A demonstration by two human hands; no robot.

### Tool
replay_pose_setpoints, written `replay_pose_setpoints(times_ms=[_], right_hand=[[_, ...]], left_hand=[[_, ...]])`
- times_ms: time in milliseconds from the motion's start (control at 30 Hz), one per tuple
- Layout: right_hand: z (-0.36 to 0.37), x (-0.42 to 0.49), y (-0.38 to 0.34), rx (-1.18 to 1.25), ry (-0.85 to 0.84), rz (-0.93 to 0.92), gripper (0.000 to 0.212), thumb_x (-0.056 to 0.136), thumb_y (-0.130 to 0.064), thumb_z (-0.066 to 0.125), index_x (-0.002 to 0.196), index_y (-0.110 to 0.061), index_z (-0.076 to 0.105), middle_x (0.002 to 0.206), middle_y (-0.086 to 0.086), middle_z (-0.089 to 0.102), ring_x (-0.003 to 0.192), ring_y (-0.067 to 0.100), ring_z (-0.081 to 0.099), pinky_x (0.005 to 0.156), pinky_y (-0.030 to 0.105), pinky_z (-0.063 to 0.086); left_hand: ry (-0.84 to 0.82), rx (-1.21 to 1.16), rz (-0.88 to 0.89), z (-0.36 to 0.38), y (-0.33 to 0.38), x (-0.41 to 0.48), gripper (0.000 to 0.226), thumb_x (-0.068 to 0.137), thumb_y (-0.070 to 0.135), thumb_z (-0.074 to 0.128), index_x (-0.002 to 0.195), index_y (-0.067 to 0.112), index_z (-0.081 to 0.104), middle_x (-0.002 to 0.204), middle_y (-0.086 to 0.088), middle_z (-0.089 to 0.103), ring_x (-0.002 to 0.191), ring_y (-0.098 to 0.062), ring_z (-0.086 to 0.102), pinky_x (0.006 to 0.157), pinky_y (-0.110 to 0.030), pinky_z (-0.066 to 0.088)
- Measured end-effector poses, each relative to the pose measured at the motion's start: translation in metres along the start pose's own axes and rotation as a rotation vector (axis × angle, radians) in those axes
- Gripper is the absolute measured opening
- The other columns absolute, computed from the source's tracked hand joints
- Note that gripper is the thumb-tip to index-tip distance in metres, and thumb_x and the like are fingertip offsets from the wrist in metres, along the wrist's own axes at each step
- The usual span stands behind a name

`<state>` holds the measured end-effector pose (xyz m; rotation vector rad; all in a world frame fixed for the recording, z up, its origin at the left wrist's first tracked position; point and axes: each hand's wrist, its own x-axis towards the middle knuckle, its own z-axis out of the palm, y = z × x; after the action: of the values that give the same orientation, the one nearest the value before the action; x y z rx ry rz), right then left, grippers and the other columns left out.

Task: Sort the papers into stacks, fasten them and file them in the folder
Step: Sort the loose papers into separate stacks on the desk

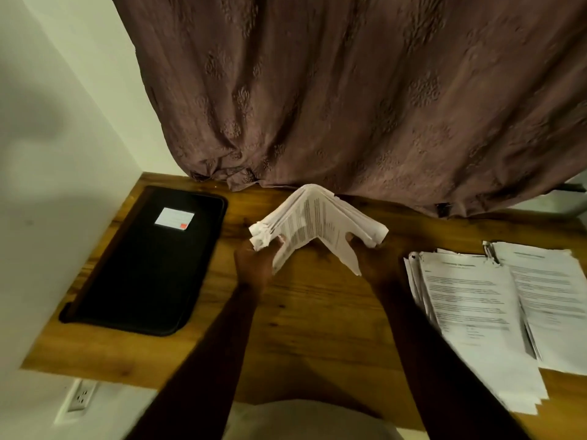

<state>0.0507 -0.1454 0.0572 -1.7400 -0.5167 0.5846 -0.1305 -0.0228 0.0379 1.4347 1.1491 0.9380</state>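
The paper bundle (313,217) is pinched at either end by the left hand (254,265) and right hand (376,266), bowed upward; sheets could be creased or spilled by further squeezing.

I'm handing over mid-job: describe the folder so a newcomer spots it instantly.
Start at the wooden desk below the brown curtain. At its left end, by the white wall, lies the folder. It is the only black thing there, flat, with a small white label; the papers are all white.
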Motion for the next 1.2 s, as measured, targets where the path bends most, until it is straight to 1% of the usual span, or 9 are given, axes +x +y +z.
replay_pose_setpoints(times_ms=[167, 233, 433, 567, 700, 867, 1033, 1133, 1200], right_hand=[[0.002, -0.008, 0.033, 0.018, -0.062, -0.037, 0.04, 0.091, -0.015, 0.072, 0.113, -0.044, 0.056, 0.111, -0.014, 0.065, 0.105, 0.008, 0.066, 0.084, 0.036, 0.06], [0.005, -0.009, 0.047, 0.006, -0.057, 0.003, 0.044, 0.091, -0.012, 0.071, 0.119, -0.041, 0.053, 0.114, -0.014, 0.063, 0.112, 0.013, 0.064, 0.091, 0.045, 0.058], [0.009, 0.003, 0.049, 0.029, -0.035, -0.109, 0.047, 0.093, -0.013, 0.068, 0.123, -0.048, 0.055, 0.13, 0.005, 0.064, 0.121, 0.018, 0.063, 0.089, 0.034, 0.058], [0.015, 0.011, 0.069, -0.084, -0.029, -0.002, 0.036, 0.093, -0.015, 0.069, 0.128, -0.014, 0.059, 0.127, 0.012, 0.065, 0.119, 0.029, 0.064, 0.086, 0.034, 0.056], [0.016, 0.014, 0.067, -0.069, 0.04, -0.002, 0.042, 0.093, -0.014, 0.068, 0.133, -0.009, 0.055, 0.122, -0.002, 0.061, 0.106, 0.008, 0.062, 0.078, 0.014, 0.05], [0.023, 0.029, 0.067, -0.094, 0.029, 0.169, 0.032, 0.089, -0.01, 0.073, 0.119, -0.003, 0.063, 0.116, 0.014, 0.067, 0.11, 0.033, 0.065, 0.08, 0.039, 0.055], [-0.004, 0.046, 0.041, 0.002, -0.363, 0.21, 0.03, 0.081, -0.011, 0.081, 0.108, -0.018, 0.069, 0.108, 0.0, 0.071, 0.101, 0.022, 0.068, 0.077, 0.036, 0.057], [-0.02, 0.047, 0.044, 0.14, -0.583, 0.31, 0.057, 0.062, -0.022, 0.092, 0.114, -0.016, 0.07, 0.113, 0.006, 0.074, 0.108, 0.029, 0.069, 0.081, 0.04, 0.059], [-0.029, 0.044, 0.049, 0.198, -0.666, 0.363, 0.064, 0.066, -0.021, 0.091, 0.124, -0.012, 0.066, 0.121, 0.01, 0.071, 0.112, 0.03, 0.068, 0.088, 0.044, 0.058]], left_hand=[[-0.013, -0.108, -0.223, 0.015, -0.023, -0.017, 0.022, 0.084, 0.009, 0.08, 0.103, 0.017, 0.072, 0.089, 0.012, 0.07, 0.079, -0.002, 0.067, 0.059, -0.01, 0.052], [-0.04, -0.024, -0.189, 0.019, -0.031, -0.021, 0.03, 0.086, 0.009, 0.079, 0.113, 0.016, 0.069, 0.093, 0.019, 0.064, 0.083, 0.001, 0.062, 0.062, -0.004, 0.049], [0.07, -0.003, -0.126, 0.024, -0.024, -0.014, 0.035, 0.089, 0.016, 0.076, 0.12, 0.023, 0.062, 0.101, 0.025, 0.063, 0.086, 0.019, 0.062, 0.067, -0.001, 0.047], [0.0, 0.188, -0.128, 0.025, -0.035, -0.013, 0.034, 0.091, 0.023, 0.074, 0.123, 0.013, 0.067, 0.114, 0.004, 0.069, 0.106, -0.012, 0.065, 0.07, -0.004, 0.046], [0.056, 0.141, -0.126, 0.021, -0.037, -0.012, 0.04, 0.092, 0.021, 0.073, 0.13, 0.013, 0.063, 0.118, 0.007, 0.065, 0.106, -0.005, 0.06, 0.067, -0.001, 0.047], [-0.133, 0.407, -0.242, 0.012, -0.031, 0.012, 0.038, 0.095, 0.025, 0.07, 0.127, 0.006, 0.062, 0.115, -0.005, 0.067, 0.103, -0.02, 0.062, 0.079, -0.028, 0.047], [-0.228, 0.179, -0.323, -0.032, 0.012, 0.064, 0.013, 0.092, 0.024, 0.071, 0.103, 0.017, 0.068, 0.095, 0.008, 0.071, 0.094, -0.016, 0.068, 0.068, -0.025, 0.048], [-0.336, 0.21, -0.346, -0.052, 0.029, 0.081, 0.004, 0.093, 0.024, 0.071, 0.096, 0.021, 0.07, 0.087, 0.008, 0.074, 0.083, -0.011, 0.069, 0.064, -0.028, 0.046], [-0.415, 0.242, -0.405, -0.058, 0.03, 0.086, 0.008, 0.09, 0.024, 0.074, 0.097, 0.021, 0.072, 0.085, 0.008, 0.075, 0.084, -0.013, 0.07, 0.066, -0.03, 0.051]])
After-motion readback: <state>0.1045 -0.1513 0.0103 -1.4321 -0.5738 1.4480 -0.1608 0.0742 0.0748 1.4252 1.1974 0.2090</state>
